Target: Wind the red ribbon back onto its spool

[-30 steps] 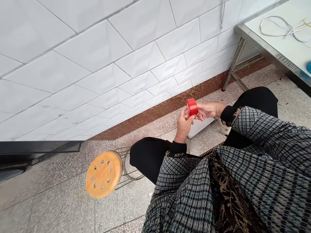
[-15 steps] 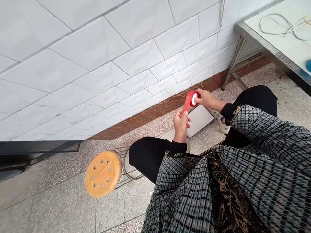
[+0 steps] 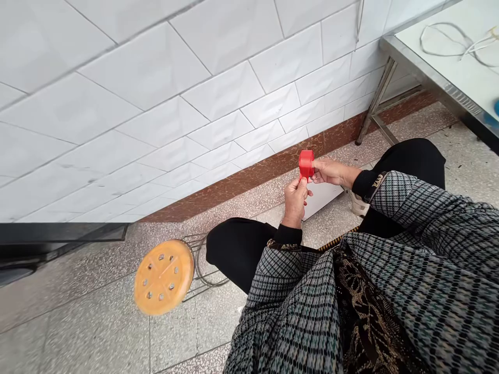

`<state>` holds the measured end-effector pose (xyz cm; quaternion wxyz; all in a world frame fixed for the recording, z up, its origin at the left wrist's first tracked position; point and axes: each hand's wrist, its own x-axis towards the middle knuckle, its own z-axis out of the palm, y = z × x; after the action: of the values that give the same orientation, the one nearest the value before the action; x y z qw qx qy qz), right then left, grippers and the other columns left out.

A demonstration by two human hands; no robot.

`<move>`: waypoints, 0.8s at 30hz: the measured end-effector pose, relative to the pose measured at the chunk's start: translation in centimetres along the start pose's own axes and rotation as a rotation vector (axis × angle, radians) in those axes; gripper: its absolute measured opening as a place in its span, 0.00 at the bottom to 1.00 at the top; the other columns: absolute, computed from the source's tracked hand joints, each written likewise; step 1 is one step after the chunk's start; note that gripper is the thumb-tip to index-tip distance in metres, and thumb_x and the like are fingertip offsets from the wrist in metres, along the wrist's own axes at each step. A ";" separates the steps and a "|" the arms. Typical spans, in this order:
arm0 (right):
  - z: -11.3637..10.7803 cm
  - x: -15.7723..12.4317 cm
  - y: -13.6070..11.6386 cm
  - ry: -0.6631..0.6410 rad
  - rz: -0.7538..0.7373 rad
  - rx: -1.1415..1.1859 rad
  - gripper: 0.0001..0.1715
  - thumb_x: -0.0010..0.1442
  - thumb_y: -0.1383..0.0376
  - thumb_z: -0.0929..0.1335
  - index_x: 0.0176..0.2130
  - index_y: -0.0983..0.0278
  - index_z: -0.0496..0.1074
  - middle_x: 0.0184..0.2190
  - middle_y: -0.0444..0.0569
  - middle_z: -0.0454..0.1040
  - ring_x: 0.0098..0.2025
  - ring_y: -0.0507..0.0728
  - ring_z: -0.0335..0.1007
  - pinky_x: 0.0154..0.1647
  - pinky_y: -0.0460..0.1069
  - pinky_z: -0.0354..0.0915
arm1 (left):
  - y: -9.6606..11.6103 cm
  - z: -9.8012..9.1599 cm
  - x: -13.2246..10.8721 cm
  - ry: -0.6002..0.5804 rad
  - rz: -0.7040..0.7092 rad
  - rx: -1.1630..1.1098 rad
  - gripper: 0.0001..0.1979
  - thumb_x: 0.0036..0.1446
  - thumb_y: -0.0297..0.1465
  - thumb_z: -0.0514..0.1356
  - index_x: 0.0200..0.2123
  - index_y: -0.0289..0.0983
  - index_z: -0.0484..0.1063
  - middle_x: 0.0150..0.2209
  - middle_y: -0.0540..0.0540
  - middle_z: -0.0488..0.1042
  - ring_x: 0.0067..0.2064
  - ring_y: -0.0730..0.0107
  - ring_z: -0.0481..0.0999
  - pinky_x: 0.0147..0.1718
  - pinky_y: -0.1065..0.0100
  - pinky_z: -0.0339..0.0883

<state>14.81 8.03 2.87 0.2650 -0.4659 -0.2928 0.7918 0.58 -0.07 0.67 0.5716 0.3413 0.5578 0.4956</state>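
A roll of red ribbon (image 3: 306,159) is held up between my two hands, above the floor by the wall. My left hand (image 3: 296,197) pinches the loose end of the ribbon just under the roll. From the other side, my right hand (image 3: 329,171) grips the roll, its thumb at the roll's side; some of its fingers are hidden behind the ribbon. Below the hands a flat white rectangular board (image 3: 322,198) lies on the floor, partly covered by my arms.
A round orange stool (image 3: 164,278) with wire legs stands at my left. To the right is a metal-framed table (image 3: 440,57) with a loose white cable (image 3: 448,47) on it. The white tiled wall (image 3: 218,104) runs along the front. A dark object (image 3: 78,234) sits at the left edge.
The roll has turned so that its white core no longer shows. My left hand has come closer to it, shortening the loose ribbon, and my right hand has lowered slightly.
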 end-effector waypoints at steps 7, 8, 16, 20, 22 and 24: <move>-0.2 0.3 0.5 -0.099 0.097 0.082 0.15 0.75 0.69 0.65 0.35 0.66 0.76 0.26 0.50 0.80 0.26 0.51 0.73 0.30 0.43 0.72 | -0.6 -0.2 0.5 0.019 -0.013 0.024 0.24 0.52 0.52 0.71 0.27 0.37 0.71 0.16 0.60 0.56 0.16 0.83 0.54 0.21 0.72 0.63; -0.3 0.3 0.5 -0.110 0.109 0.092 0.14 0.75 0.69 0.66 0.36 0.66 0.76 0.26 0.50 0.80 0.26 0.51 0.72 0.29 0.43 0.72 | -0.8 -0.2 0.6 0.026 0.003 0.028 0.24 0.51 0.51 0.71 0.27 0.37 0.71 0.17 0.59 0.60 0.17 0.83 0.56 0.21 0.72 0.63; -0.8 0.6 0.5 -0.182 0.237 0.143 0.17 0.76 0.65 0.64 0.35 0.64 0.74 0.24 0.46 0.77 0.22 0.49 0.67 0.24 0.42 0.68 | -1.8 -0.8 1.2 0.047 0.180 0.112 0.27 0.55 0.36 0.71 0.57 0.42 0.71 0.24 0.57 0.73 0.22 0.75 0.70 0.24 0.72 0.66; -1.0 0.3 0.5 -0.223 0.282 0.132 0.15 0.73 0.61 0.68 0.34 0.65 0.74 0.21 0.44 0.73 0.21 0.49 0.65 0.22 0.41 0.66 | -1.5 -1.4 1.4 -0.042 0.228 0.153 0.26 0.57 0.36 0.70 0.58 0.43 0.72 0.25 0.55 0.75 0.23 0.73 0.72 0.25 0.70 0.68; -0.9 0.0 0.5 -0.255 0.284 0.102 0.15 0.72 0.60 0.69 0.34 0.65 0.74 0.22 0.44 0.72 0.21 0.48 0.64 0.22 0.40 0.65 | -1.1 -1.6 1.3 -0.089 0.221 0.137 0.26 0.55 0.37 0.72 0.56 0.42 0.72 0.26 0.54 0.76 0.24 0.73 0.72 0.25 0.70 0.67; -0.9 -0.3 0.5 -0.283 0.279 0.044 0.15 0.71 0.59 0.69 0.34 0.65 0.74 0.23 0.45 0.73 0.22 0.48 0.64 0.22 0.41 0.65 | -0.8 -1.7 1.2 -0.128 0.196 0.113 0.27 0.53 0.38 0.73 0.55 0.41 0.71 0.26 0.54 0.75 0.24 0.73 0.72 0.24 0.71 0.66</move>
<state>15.67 7.68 2.32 0.1191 -0.3803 -0.2426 0.8845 -1.12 0.61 -0.71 0.5348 0.4567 0.5111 0.4942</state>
